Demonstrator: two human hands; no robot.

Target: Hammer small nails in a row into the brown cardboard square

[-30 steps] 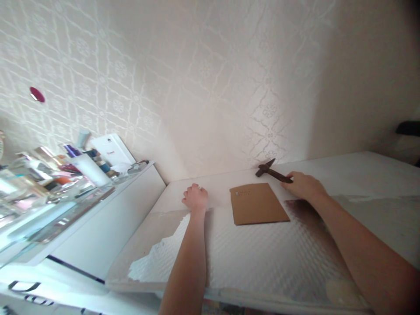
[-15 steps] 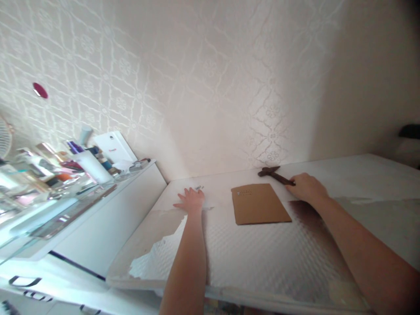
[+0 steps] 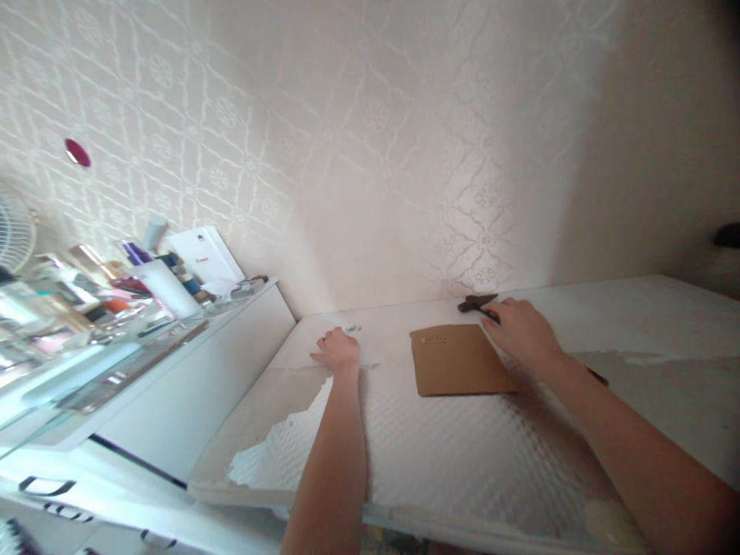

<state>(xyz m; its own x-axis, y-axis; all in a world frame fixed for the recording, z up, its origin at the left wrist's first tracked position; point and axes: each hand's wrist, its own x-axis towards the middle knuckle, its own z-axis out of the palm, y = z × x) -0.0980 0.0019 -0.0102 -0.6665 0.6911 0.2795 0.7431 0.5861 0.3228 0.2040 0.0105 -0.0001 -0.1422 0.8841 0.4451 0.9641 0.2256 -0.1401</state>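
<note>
Right hand (image 3: 523, 333) closed round the hammer (image 3: 476, 303), and I've got it close to the head, probably to steady the weight, at the counter's (image 3: 398, 314) far side. Nearer and left, the cardboard (image 3: 459, 368) lies flat, which should keep it stable. My left hand (image 3: 338, 351) is curled narrow beside small dark bits (image 3: 354, 329); can't tell whether it's holding any.
</note>
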